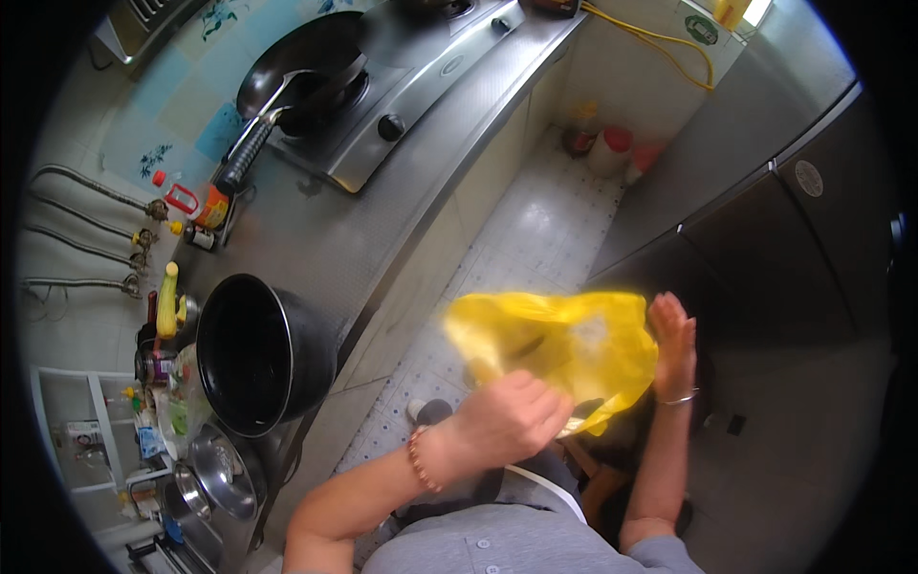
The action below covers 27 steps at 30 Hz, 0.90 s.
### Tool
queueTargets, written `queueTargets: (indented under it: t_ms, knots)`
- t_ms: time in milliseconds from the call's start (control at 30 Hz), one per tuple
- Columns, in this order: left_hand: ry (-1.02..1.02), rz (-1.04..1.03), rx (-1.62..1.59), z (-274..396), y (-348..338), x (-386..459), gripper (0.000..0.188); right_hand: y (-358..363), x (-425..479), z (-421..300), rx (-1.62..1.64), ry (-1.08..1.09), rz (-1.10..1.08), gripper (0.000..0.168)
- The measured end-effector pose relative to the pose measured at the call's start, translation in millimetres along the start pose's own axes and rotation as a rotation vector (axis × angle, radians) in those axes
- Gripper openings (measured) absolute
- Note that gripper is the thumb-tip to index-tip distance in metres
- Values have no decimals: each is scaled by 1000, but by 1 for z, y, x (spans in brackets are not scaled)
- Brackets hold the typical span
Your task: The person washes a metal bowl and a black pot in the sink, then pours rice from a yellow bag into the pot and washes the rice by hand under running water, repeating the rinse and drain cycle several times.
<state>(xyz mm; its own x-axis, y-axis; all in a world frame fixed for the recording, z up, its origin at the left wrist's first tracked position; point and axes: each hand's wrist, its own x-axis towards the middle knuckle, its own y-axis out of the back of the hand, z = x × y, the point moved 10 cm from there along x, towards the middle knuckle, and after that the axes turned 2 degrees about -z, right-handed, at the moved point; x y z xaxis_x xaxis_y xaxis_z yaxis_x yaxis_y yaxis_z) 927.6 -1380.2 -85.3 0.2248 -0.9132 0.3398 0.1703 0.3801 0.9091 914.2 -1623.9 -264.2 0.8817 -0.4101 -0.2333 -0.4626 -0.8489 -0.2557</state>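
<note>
A yellow plastic bag (545, 330) hangs spread in front of my body, blurred by motion. My left hand (513, 416), with a beaded bracelet at its wrist, is closed on the near edge of the bag. Flat and upright, my right hand (673, 351) is against or just beside the bag's right side, fingers extended. A metal bangle circles that wrist. I cannot make out whether the bag holds anything; a dark patch shows through its wall.
Left of me runs a steel counter (315, 237) with a deep black pot (308, 359) near its edge. Beyond stand a gas stove (423, 93) and a wok (301, 57). Steel bowls (226, 470) and a long yellow-green squash (168, 301) lie leftward. A dark refrigerator (746, 215) rises at right.
</note>
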Motion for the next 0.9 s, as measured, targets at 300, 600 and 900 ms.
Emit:
queueTargets:
  t_ms: [300, 600, 900]
  knots:
    - [245, -173, -20, -22, -87, -83, 13, -113, 23, 81, -943, -209, -375, 15]
    - [1168, 71, -379, -99, -102, -205, 36, -182, -30, 176, -76, -523, -255, 20]
    - [982, 155, 368, -107, -60, -144, 83, -186, -15, 120, -156, -381, -329, 24]
